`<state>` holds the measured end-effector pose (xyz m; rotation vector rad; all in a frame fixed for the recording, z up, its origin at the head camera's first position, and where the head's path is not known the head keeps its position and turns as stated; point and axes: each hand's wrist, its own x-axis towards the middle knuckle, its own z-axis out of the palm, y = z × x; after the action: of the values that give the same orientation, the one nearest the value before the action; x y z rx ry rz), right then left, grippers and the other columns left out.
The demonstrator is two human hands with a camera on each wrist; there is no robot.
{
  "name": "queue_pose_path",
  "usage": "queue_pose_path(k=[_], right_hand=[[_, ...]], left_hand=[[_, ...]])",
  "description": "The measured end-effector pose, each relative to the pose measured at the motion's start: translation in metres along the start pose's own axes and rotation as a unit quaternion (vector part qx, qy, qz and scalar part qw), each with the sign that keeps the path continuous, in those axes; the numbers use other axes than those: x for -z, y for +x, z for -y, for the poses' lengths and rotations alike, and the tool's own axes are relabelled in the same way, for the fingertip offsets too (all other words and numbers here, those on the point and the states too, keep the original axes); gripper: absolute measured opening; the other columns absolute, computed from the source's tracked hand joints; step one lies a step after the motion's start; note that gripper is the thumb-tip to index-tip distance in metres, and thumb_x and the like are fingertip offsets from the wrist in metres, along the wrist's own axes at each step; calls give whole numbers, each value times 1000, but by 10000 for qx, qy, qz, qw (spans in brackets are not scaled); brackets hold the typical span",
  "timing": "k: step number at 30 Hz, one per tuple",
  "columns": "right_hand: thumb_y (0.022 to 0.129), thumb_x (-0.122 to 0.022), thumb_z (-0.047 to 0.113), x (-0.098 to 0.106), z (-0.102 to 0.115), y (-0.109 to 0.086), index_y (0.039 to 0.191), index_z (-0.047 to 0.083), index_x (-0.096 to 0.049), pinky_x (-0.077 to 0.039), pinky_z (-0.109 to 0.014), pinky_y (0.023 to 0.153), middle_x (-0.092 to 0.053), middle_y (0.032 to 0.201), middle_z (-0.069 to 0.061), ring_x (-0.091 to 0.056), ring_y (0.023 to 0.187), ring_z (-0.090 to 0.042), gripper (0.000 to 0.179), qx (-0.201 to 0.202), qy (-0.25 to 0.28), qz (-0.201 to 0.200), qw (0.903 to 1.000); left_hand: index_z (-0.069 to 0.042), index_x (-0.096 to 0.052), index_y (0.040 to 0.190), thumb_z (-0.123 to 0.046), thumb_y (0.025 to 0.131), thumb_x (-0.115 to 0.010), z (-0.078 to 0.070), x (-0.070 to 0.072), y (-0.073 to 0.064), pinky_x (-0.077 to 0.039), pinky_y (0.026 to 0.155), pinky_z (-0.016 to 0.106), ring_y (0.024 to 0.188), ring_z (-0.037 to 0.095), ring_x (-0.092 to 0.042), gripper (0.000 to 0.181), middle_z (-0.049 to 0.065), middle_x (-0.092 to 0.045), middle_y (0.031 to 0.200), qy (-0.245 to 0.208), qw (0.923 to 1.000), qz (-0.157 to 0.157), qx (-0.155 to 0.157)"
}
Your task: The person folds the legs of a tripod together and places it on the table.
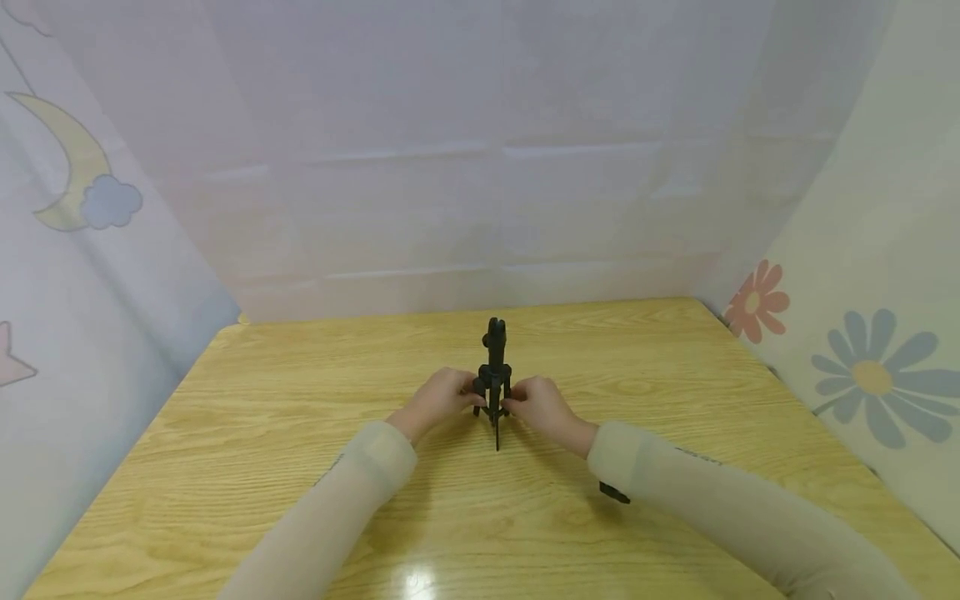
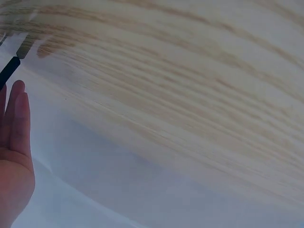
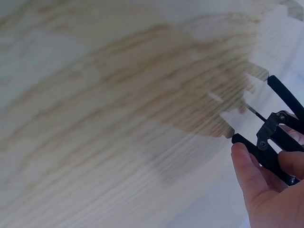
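A small black mini tripod (image 1: 496, 358) stands upright on the wooden table with its legs spread, one of them pointing toward me. My left hand (image 1: 442, 395) is at its left side, thumb and fingers pinching the left leg. On the other side, my right hand (image 1: 546, 410) pinches the right leg. The right wrist view shows the thumb and fingers of that hand (image 3: 261, 190) round one leg (image 3: 266, 156), with the hinged braces beside it. Only the end of a leg (image 2: 9, 70) shows above the fingertips in the left wrist view; the rest is out of frame.
The wooden table (image 1: 300, 467) reaches back to a pale curtain (image 1: 450, 167). Patterned fabric hangs along both sides, with a moon (image 1: 78, 150) on the left and flowers (image 1: 872, 377) on the right. A small black item (image 1: 614, 492) shows under the right cuff.
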<state>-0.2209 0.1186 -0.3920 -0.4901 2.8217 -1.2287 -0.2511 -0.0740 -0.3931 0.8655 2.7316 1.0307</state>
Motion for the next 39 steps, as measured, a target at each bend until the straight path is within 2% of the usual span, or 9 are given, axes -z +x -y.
queue_pose_path(k=[4, 8, 18, 24, 30, 34, 39], right_hand=[[91, -65, 1, 0, 2, 0, 87, -6, -72, -50, -28, 58, -70, 76, -10, -56, 61, -12, 11, -59, -42, -18, 10000], [90, -66, 0, -1, 3, 0, 88, -6, -72, -52, -30, 61, -70, 78, -10, -59, 64, -13, 9, -9, -67, -21, 10000], [89, -66, -2, 0, 0, 1, 89, -7, -71, -55, -32, 64, -71, 81, -12, -65, 70, -17, 7, 537, -360, 25, 9979], [89, -65, -4, -1, -3, 2, 95, -9, -71, -56, -37, 71, -72, 86, -16, -69, 79, -25, 9, 712, -310, 77, 9970], [89, -66, -3, -3, -7, 4, 97, -10, -69, -56, -33, 68, -71, 87, -16, -67, 77, -21, 11, 749, -325, 64, 9966], [91, -63, -3, 0, -9, 5, 95, -9, -70, -54, -33, 66, -71, 86, -15, -64, 74, -17, 10, 675, -137, 257, 9973], [91, -59, -6, 5, -12, 3, 93, -9, -70, -55, -37, 72, -71, 88, -16, -65, 77, -20, 12, 643, -175, 395, 9970]], left_hand=[[-3, -73, 95, -13, 90, -68, 0, -1, 1, -51, 74, 33, 79, 13, -62, 12, 5, -73, 88, 112, 9999, -13, 129], [-2, -73, 96, -13, 90, -68, -1, 0, 0, -51, 73, 32, 77, 13, -60, 13, 5, -73, 88, 158, 9998, -14, 121], [-1, -72, 95, -13, 89, -69, -5, 2, -2, -47, 66, 30, 70, 13, -54, 13, 6, -72, 86, 252, 9995, -30, 173], [-1, -71, 97, -13, 90, -68, -6, 2, -2, -50, 69, 32, 74, 13, -59, 14, 8, -72, 89, 210, 9995, 18, 222], [-1, -71, 100, -12, 91, -68, -7, 1, -1, -52, 72, 32, 79, 15, -63, 15, 9, -73, 92, 131, 9997, 70, 200], [-1, -72, 100, -12, 91, -68, -8, 2, 0, -53, 75, 33, 83, 18, -66, 15, 9, -73, 94, 167, 9995, 78, 239], [-2, -72, 102, -12, 91, -69, -9, 1, -1, -54, 79, 36, 88, 21, -67, 15, 9, -73, 96, 223, 9992, 84, 311]])
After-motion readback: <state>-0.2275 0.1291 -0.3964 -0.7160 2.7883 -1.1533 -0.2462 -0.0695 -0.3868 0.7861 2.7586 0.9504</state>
